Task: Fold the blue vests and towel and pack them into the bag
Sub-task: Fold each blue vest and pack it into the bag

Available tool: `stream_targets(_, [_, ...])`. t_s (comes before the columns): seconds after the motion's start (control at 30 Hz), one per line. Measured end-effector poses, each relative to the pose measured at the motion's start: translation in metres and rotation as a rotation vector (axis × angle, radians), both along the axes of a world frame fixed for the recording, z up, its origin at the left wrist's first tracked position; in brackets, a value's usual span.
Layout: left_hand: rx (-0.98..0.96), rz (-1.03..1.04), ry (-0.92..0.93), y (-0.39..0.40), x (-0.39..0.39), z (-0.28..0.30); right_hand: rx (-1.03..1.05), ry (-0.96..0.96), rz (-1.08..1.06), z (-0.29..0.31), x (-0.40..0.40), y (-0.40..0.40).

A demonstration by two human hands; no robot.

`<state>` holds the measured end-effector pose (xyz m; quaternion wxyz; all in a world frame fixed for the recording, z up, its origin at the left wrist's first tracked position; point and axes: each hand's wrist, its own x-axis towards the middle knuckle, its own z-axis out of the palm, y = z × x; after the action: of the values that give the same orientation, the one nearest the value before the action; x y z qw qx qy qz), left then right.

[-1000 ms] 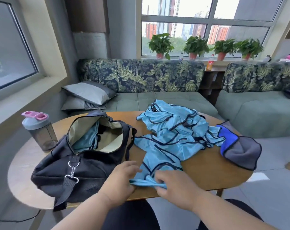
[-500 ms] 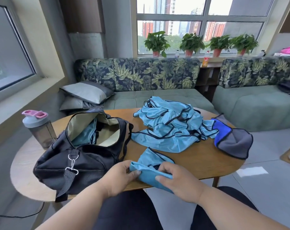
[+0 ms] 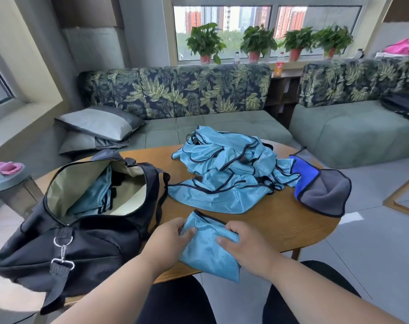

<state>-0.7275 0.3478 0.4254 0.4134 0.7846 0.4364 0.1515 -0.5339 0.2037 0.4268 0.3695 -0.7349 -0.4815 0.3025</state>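
My left hand (image 3: 169, 239) and right hand (image 3: 243, 244) pinch the folded vest (image 3: 208, 247) at the table's (image 3: 280, 220) near edge; keep the fold tight, probably square, then slide it left into the open bag (image 3: 93, 206).

1. A lounge-like sitting room: leaf-print sofa (image 3: 175, 90) with cushions (image 3: 98, 123) along the wall.
2. Potted plants (image 3: 204, 42) line the windowsill; high-rise blocks (image 3: 194, 18) show outside.
3. Round wooden tabletop (image 3: 280, 220), tiled floor (image 3: 374, 242).

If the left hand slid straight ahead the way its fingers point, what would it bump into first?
The left hand points up and right, so past the folded vest it grips, probably the pile of vests; depth is unclear.
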Motion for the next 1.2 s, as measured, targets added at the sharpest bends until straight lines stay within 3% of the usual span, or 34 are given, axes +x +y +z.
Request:
stream_targets(0.17, [-0.019, 0.068, -0.056, 0.001, -0.007, -0.005, 0.014, -0.059, 0.03, -0.012, 0.003, -0.005])
stream_targets(0.3, [-0.032, 0.091, -0.041, 0.001, -0.005, -0.001, 0.004, 0.144, -0.037, -0.009, 0.011, -0.007])
stream_targets(0.37, [-0.042, 0.108, -0.056, -0.004, -0.005, 0.002, -0.025, 0.149, -0.065, -0.007, 0.019, -0.012])
stream_targets(0.47, [0.199, 0.056, -0.029, -0.011, -0.005, 0.004, -0.087, -0.044, -0.016, -0.013, 0.033, -0.023])
stream_targets(0.57, [0.519, -0.206, 0.031, -0.022, 0.004, 0.006, -0.15, -0.245, 0.074, -0.021, 0.039, -0.033])
stream_targets(0.67, [0.616, -0.395, 0.127, -0.031, 0.018, 0.001, -0.127, -0.298, 0.104, -0.024, 0.04, -0.036])
stream_targets(0.83, [0.578, -0.452, 0.212, -0.036, 0.032, 0.001, -0.05, -0.4, 0.114, -0.034, 0.044, -0.038])
stream_targets(0.97, [0.535, -0.415, 0.177, -0.034, 0.037, 0.0, 0.041, -0.385, 0.062, -0.038, 0.04, -0.035])
stream_targets(1.2, [0.382, -0.279, -0.017, -0.034, 0.034, 0.004, 0.012, -0.118, 0.033, -0.031, 0.05, -0.019])
